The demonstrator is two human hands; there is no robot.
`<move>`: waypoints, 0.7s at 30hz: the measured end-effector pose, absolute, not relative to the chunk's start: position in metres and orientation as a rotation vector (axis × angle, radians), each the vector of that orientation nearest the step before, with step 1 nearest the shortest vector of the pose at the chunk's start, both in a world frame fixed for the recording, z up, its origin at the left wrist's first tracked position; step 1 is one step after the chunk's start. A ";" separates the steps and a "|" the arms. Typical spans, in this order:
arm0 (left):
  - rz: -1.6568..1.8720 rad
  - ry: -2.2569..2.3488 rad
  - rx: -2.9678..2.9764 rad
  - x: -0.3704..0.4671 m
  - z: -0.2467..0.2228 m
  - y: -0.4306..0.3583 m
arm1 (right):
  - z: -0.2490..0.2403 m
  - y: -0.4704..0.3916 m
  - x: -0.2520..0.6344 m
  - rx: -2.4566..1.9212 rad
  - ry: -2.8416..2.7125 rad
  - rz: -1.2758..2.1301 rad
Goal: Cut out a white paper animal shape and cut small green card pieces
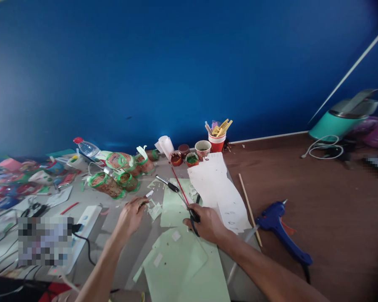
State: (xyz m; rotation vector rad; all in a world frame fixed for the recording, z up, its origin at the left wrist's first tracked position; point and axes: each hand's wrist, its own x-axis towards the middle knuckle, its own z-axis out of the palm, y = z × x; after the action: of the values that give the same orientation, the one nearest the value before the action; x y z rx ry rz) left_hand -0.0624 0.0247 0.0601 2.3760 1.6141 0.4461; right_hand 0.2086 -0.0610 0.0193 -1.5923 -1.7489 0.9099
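Observation:
My right hand is closed around the black handles of a pair of scissors, whose blades point away from me over pale green paper. My left hand is to the left with its fingers drawn together by small paper scraps. A small whitish piece shows just beyond its fingertips; whether the fingers hold it is unclear. Close to the scissor blades lie a black-handled tool and a thin red stick. A larger green sheet spreads in front of me.
White paper and a wooden stick lie right of the hands, beside a blue glue gun. Paint cups, a red cup of tools and green-rimmed brown pots stand behind. A power strip with cables is left.

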 end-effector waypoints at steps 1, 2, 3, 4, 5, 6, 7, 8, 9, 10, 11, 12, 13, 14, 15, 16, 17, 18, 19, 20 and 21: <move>0.459 1.601 2.370 -0.062 0.062 0.022 | 0.019 -0.061 0.208 -1.603 -1.746 0.906; 0.457 1.582 2.366 -0.062 0.063 0.020 | 0.019 -0.061 0.208 -1.611 -1.745 0.903; 0.442 1.559 2.365 -0.060 0.064 0.016 | 0.019 -0.061 0.208 -1.617 -1.746 0.902; 0.417 1.531 2.369 -0.058 0.064 0.012 | 0.020 -0.061 0.208 -1.623 -1.748 0.905; 0.387 1.498 2.376 -0.055 0.063 0.007 | 0.020 -0.061 0.209 -1.624 -1.753 0.913; 0.357 1.466 2.386 -0.051 0.062 0.001 | 0.021 -0.061 0.209 -1.621 -1.760 0.922; 0.324 1.426 2.403 -0.046 0.060 -0.004 | 0.022 -0.061 0.210 -1.615 -1.770 0.928; 0.296 1.396 2.420 -0.041 0.059 -0.010 | 0.023 -0.061 0.210 -1.610 -1.779 0.931; 0.256 1.374 2.440 -0.036 0.058 -0.016 | 0.023 -0.061 0.211 -1.604 -1.787 0.931; 0.218 1.352 2.458 -0.031 0.058 -0.022 | 0.023 -0.061 0.211 -1.596 -1.793 0.932; 0.178 1.327 2.477 -0.025 0.058 -0.028 | 0.023 -0.061 0.211 -1.588 -1.795 0.931; 0.148 1.305 2.499 -0.020 0.058 -0.033 | 0.023 -0.061 0.211 -1.581 -1.794 0.932; 0.123 1.279 2.521 -0.016 0.058 -0.038 | 0.022 -0.062 0.211 -1.572 -1.791 0.934; 0.105 1.250 2.543 -0.012 0.058 -0.041 | 0.021 -0.062 0.211 -1.562 -1.788 0.935; 0.094 1.227 2.563 -0.009 0.059 -0.044 | 0.020 -0.062 0.211 -1.554 -1.783 0.932; 0.084 1.210 2.577 -0.007 0.059 -0.046 | 0.020 -0.062 0.211 -1.549 -1.778 0.930; 0.078 1.202 2.586 -0.005 0.059 -0.047 | 0.020 -0.062 0.210 -1.546 -1.773 0.930; 0.077 1.205 2.592 -0.004 0.059 -0.047 | 0.020 -0.063 0.210 -1.544 -1.771 0.931; 0.079 1.210 2.599 -0.003 0.058 -0.047 | 0.020 -0.063 0.210 -1.543 -1.770 0.929; 0.085 1.213 2.608 -0.003 0.058 -0.047 | 0.020 -0.063 0.211 -1.542 -1.772 0.923; 0.089 1.209 2.621 -0.003 0.056 -0.048 | 0.020 -0.063 0.211 -1.538 -1.773 0.917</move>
State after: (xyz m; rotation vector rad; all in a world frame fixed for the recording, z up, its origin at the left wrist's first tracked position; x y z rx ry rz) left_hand -0.0026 -0.0475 0.0561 2.6211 1.2091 0.0887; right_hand 0.2107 -0.0628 0.0202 -1.5377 -1.7731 0.9170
